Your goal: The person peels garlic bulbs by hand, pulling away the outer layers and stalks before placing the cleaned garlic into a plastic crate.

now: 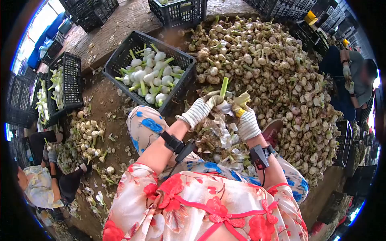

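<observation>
My left hand (202, 109), in a striped glove, is closed round a garlic bulb (224, 105) whose cut green stem points up. My right hand (246, 120), gloved too, pinches pale peeled-back leaves (243, 99) beside the bulb, with something yellow at the fingers. Below both hands lies a heap of loose garlic skins (227, 138) between my legs. A black crate (116, 58) at the upper left of my hands holds clean white bulbs (150, 74) with short green stems. The large pile of unpeeled garlic (277, 68) rises just beyond and right of my right hand.
A person (358, 78) sits at the far right, another (44, 180) at the lower left beside a small garlic pile (90, 136). Black crates stand at the left (71, 86), the top (181, 14) and the right (343, 142). My shoe (272, 130) touches the pile's edge.
</observation>
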Demonstrator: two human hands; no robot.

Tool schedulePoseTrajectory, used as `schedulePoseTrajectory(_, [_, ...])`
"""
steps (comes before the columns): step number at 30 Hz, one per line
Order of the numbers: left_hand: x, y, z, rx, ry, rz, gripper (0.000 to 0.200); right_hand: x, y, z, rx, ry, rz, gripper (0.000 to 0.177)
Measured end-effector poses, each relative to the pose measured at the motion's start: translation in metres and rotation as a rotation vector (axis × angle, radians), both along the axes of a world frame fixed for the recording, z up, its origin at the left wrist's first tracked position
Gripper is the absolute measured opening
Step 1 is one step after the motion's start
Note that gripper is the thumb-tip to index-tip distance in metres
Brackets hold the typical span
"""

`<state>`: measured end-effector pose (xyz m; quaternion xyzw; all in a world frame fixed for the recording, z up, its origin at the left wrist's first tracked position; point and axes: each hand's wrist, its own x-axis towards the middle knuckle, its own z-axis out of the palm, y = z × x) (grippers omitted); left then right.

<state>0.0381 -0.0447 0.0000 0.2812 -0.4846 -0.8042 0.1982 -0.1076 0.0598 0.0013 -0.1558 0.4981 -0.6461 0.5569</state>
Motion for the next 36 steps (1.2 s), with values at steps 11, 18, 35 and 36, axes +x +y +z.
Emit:
schedulePoseTrajectory(11, [0.007,0.003,-0.005,0.252,0.198,0.170,0.028,-0.037,-0.015,-0.033,0.153,0.404,-0.036,0.013])
schedulePoseTrajectory(18, [0.000,-0.009,-0.012,0.574,0.556,0.269,0.037,-0.042,0.031,-0.072,0.223,1.195,1.269,0.047])
schedulePoseTrajectory(35, [0.005,-0.023,-0.008,0.573,0.157,0.603,0.033,-0.036,0.006,-0.083,0.157,0.452,0.240,0.023])
schedulePoseTrajectory(36, [0.011,-0.036,0.014,0.552,0.265,0.728,0.042,-0.047,0.019,-0.097,0.219,0.553,0.207,0.021])
